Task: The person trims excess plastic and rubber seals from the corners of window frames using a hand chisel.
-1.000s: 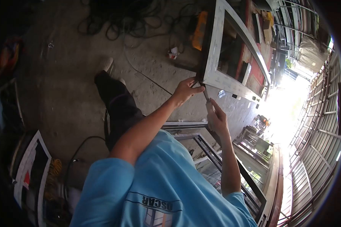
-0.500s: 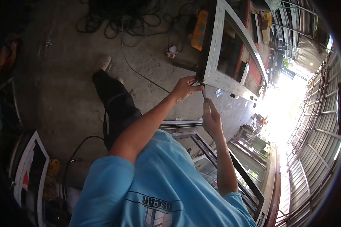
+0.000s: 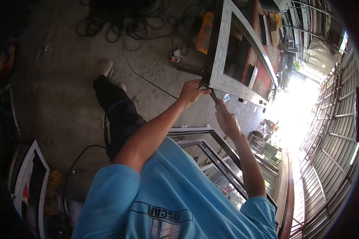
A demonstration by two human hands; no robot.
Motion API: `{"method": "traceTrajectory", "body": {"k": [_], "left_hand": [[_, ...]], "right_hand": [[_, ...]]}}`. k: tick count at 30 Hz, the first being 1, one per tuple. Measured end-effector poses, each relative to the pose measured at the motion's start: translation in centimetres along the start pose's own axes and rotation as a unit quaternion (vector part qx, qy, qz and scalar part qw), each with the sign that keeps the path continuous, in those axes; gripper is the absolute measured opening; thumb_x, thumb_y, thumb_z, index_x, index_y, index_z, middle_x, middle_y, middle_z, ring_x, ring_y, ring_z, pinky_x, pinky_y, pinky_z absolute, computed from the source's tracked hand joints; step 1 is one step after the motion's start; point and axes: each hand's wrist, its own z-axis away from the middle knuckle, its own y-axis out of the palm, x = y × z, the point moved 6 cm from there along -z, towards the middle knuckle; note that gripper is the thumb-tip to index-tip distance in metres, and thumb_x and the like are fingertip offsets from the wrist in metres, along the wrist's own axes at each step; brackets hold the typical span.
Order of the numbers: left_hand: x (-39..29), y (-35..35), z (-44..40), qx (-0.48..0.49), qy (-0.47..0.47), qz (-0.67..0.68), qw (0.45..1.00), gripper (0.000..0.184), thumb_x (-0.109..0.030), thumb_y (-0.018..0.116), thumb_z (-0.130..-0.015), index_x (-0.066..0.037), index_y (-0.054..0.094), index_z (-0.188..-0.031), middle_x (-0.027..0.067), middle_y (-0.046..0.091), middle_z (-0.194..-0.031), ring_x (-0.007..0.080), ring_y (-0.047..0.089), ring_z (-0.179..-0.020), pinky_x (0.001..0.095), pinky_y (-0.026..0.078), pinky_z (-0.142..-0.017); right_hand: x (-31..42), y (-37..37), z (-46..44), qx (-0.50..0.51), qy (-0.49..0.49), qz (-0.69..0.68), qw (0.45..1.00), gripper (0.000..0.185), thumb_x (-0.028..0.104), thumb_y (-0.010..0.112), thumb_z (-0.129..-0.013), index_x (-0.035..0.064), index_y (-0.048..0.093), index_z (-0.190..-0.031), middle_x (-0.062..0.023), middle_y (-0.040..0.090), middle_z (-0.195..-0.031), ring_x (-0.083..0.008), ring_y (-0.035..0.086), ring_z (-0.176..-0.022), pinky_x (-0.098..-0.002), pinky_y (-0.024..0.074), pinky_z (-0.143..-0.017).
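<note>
A pale metal frame (image 3: 219,47) with a curved side juts out at the upper centre, its near corner by my hands. My left hand (image 3: 192,94) is closed at that corner, thumb and fingers pinched around something small that I cannot make out. Below and to the right, my right hand (image 3: 228,122) is wrapped round the handle of a thin dark tool (image 3: 214,96). The tool's shaft slants up to the corner beside my left thumb; its tip is hidden there.
Dark cables (image 3: 125,16) lie coiled on the concrete floor (image 3: 71,83). An orange case (image 3: 204,34) stands behind the pale frame. More window frames (image 3: 203,149) are close by my right side, and another white-edged frame (image 3: 44,175) is at the lower left.
The view has shifted slightly, so the frame appears a little further left. My right forearm has swung outward and the tool now slants more. My left hand keeps its pinch at the corner.
</note>
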Motion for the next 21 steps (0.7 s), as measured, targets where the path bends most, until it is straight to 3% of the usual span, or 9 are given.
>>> {"method": "traceTrajectory", "body": {"k": [2,9,13,15,16,18,19,21], "left_hand": [[0.4,-0.1,-0.2,-0.003,0.0,-0.014,1.0,0.035,-0.002,0.077,-0.079,-0.001,0.069,-0.113,0.0058,0.071,-0.107,0.0145,0.062,-0.102,0.0285,0.049,-0.09],[0.0,0.2,0.1,-0.012,-0.001,-0.012,1.0,0.033,-0.002,0.077,-0.079,-0.001,0.069,-0.112,0.0063,0.071,-0.106,0.014,0.063,-0.099,0.0287,0.049,-0.089],[0.0,0.0,-0.2,-0.002,-0.013,-0.035,0.999,0.034,-0.003,0.078,-0.078,-0.001,0.07,-0.111,0.0069,0.071,-0.107,0.0147,0.062,-0.102,0.0291,0.048,-0.091],[-0.2,-0.2,-0.3,0.013,-0.003,-0.047,0.999,0.035,-0.004,0.079,-0.077,-0.001,0.07,-0.111,0.0069,0.071,-0.107,0.015,0.062,-0.104,0.0293,0.047,-0.091],[-0.2,-0.2,-0.3,0.021,-0.007,-0.04,0.999,0.035,-0.005,0.08,-0.076,-0.002,0.07,-0.11,0.0068,0.071,-0.107,0.0151,0.061,-0.105,0.0295,0.047,-0.092],[-0.5,-0.2,-0.3,0.028,-0.01,-0.032,0.999,0.036,-0.006,0.081,-0.075,-0.002,0.071,-0.109,0.0066,0.071,-0.106,0.0153,0.061,-0.106,0.0298,0.046,-0.093],[-0.7,-0.1,-0.2,0.031,-0.011,-0.033,0.999,0.036,-0.008,0.082,-0.075,-0.002,0.071,-0.109,0.0067,0.071,-0.106,0.0153,0.061,-0.105,0.03,0.046,-0.093],[-1.0,-0.2,-0.1,0.032,-0.01,-0.033,0.999,0.037,-0.01,0.083,-0.074,-0.003,0.071,-0.108,0.0067,0.071,-0.106,0.0153,0.061,-0.105,0.0303,0.046,-0.092]], "right_hand": [[-0.4,0.3,-0.1,-0.01,-0.014,0.012,1.0,0.06,0.009,0.056,-0.092,0.0115,0.033,-0.148,-0.0196,0.066,-0.114,-0.0401,0.066,-0.098,-0.0401,0.0517,-0.081],[-1.3,1.2,-0.2,-0.035,-0.026,0.082,0.996,0.061,0.007,0.057,-0.091,0.0092,0.033,-0.147,-0.0203,0.066,-0.114,-0.0419,0.065,-0.095,-0.0457,0.0526,-0.081],[-2.4,1.5,-0.3,-0.046,-0.023,0.081,0.995,0.06,0.01,0.057,-0.093,0.0111,0.033,-0.148,-0.0184,0.066,-0.115,-0.0407,0.066,-0.095,-0.0426,0.0536,-0.078],[-1.3,0.4,-0.2,-0.082,-0.124,0.018,0.989,0.056,0.016,0.053,-0.097,0.0139,0.035,-0.149,-0.0127,0.07,-0.092,-0.0293,0.07,-0.076,-0.0359,0.0533,-0.066],[-0.6,0.1,0.0,-0.082,-0.124,0.017,0.989,0.056,0.016,0.053,-0.097,0.0139,0.035,-0.149,-0.0127,0.07,-0.092,-0.0293,0.07,-0.076,-0.0359,0.0533,-0.066],[-2.0,0.5,0.6,0.021,0.132,-0.109,0.985,0.052,0.024,0.051,-0.098,0.0151,0.039,-0.148,-0.0107,0.069,-0.096,-0.0175,0.062,-0.069,-0.0321,0.0499,-0.069],[-1.6,0.7,0.8,0.022,0.132,-0.106,0.985,0.052,0.024,0.051,-0.098,0.0151,0.039,-0.148,-0.0107,0.069,-0.096,-0.0175,0.062,-0.069,-0.0321,0.0499,-0.069],[-1.6,1.3,1.1,0.02,0.186,-0.185,0.965,0.051,0.026,0.05,-0.099,0.0151,0.039,-0.148,-0.0066,0.067,-0.088,-0.0091,0.052,-0.069,-0.0266,0.0459,-0.067]]}}
